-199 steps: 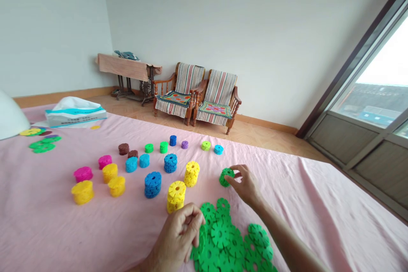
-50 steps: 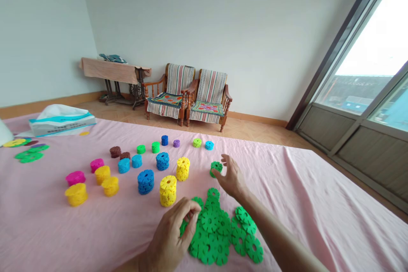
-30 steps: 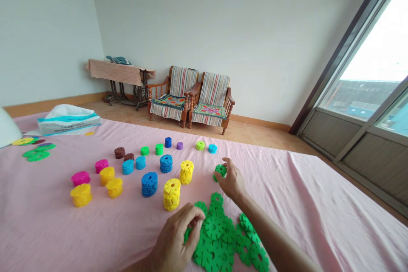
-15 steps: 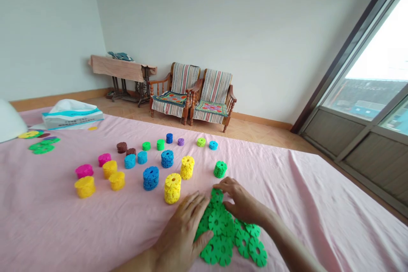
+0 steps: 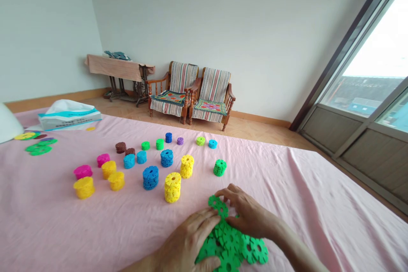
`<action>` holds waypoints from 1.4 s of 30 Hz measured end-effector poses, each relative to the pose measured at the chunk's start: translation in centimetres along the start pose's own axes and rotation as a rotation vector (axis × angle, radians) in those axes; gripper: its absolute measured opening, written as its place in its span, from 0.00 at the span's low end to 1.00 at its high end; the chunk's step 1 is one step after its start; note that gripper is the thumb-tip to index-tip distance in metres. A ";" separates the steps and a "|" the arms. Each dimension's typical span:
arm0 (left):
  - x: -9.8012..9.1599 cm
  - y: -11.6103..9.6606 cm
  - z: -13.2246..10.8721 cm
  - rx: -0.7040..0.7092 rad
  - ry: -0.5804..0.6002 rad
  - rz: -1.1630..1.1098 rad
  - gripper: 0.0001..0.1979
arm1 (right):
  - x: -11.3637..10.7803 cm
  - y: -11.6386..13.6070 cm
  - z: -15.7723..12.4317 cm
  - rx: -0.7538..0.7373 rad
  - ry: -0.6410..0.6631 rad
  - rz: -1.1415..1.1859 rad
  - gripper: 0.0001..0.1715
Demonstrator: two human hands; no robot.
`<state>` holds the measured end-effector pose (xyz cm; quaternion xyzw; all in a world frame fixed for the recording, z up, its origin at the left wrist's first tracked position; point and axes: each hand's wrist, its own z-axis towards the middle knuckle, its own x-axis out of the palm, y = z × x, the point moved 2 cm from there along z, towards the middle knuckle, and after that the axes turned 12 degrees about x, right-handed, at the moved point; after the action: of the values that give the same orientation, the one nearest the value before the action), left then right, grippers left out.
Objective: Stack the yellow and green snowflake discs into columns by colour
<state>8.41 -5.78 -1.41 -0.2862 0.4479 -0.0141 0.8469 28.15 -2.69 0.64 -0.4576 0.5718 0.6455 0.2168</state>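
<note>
Your two bare hands meet over a heap of green discs [image 5: 231, 238] on the pink cloth [image 5: 302, 204], low in the view. Your left hand [image 5: 188, 240] lies palm down along the heap's left side, its grip wide, fingers together and thumb well out from them. Your right hand [image 5: 250, 212] arches over the heap's far right part, its grip wide too, with discs showing between thumb and forefinger; whether any fingertip presses on one, you cannot tell from here.

Ahead of your right fingers, across a strip of cloth, an upright green stack [image 5: 219, 168] stands near but apart from the heap. A tall yellow stack [image 5: 172, 189] rises beyond your left fingers, another yellow stack [image 5: 186, 168] just behind it, and a blue stack [image 5: 150, 178] hems the leftward way. The lime stack [image 5: 200, 141] and the light-blue stack [image 5: 213, 144] sit side by side near the cloth's far edge, past which lie tiled floor and two wooden armchairs [image 5: 211, 95]. On your right, creased cloth runs to its slanting edge, leaving your forearm wide room sideways.
</note>
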 end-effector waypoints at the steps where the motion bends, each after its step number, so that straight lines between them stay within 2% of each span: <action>1: -0.1 -0.1 0.0 0.016 -0.010 -0.019 0.30 | 0.0 0.1 -0.1 0.002 0.001 -0.002 0.23; 5: -0.5 -0.5 0.2 0.069 -0.026 -0.051 0.27 | 0.2 -0.1 -0.2 0.066 -0.034 0.057 0.17; 8: -0.8 -0.6 0.2 0.053 -0.086 -0.050 0.24 | 0.4 -0.7 0.2 0.117 -0.042 0.181 0.11; 11: -1.1 -0.3 0.3 0.011 -0.111 -0.062 0.16 | 0.6 -1.6 1.7 0.176 -0.123 0.352 0.05; 15: -0.9 0.3 0.3 -0.090 -0.114 -0.018 0.07 | 1.7 -1.8 5.0 0.226 -0.228 0.565 0.03; 18: -0.8 0.7 0.2 -0.128 -0.133 -0.008 0.06 | 3.1 -1.2 7.3 0.241 -0.226 0.570 0.03; 22: -0.9 1.1 0.1 -0.175 -0.166 -0.023 0.05 | 4.0 -0.8 8.5 0.245 -0.282 0.405 0.05; 25: -0.9 1.3 0.0 -0.197 -0.172 -0.027 0.05 | 3.1 -1.1 7.7 0.248 -0.355 0.286 0.06; 27: -0.9 1.4 0.0 -0.203 -0.172 -0.036 0.05 | 2.1 -1.2 6.6 0.241 -0.344 0.223 0.05; 29: -0.9 1.4 0.0 -0.207 -0.177 -0.048 0.05 | 1.1 -0.9 5.1 0.205 -0.248 0.166 0.05; 32: -0.7 1.6 0.0 -0.212 -0.200 -0.058 0.06 | 0.3 0.0 2.9 0.113 -0.055 0.113 0.19; 34: -0.7 1.7 0.1 -0.213 -0.221 -0.060 0.06 | 0.3 0.4 1.9 0.085 0.012 0.095 0.23; 42: -0.5 2.0 -0.1 -0.229 -0.261 -0.088 0.06 | 0.8 0.0 1.8 0.155 -0.023 0.176 0.15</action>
<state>7.56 -3.97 -2.09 -0.3993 0.3197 0.0373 0.8584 27.13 -1.21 -0.14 -0.3801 0.6552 0.6212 0.2007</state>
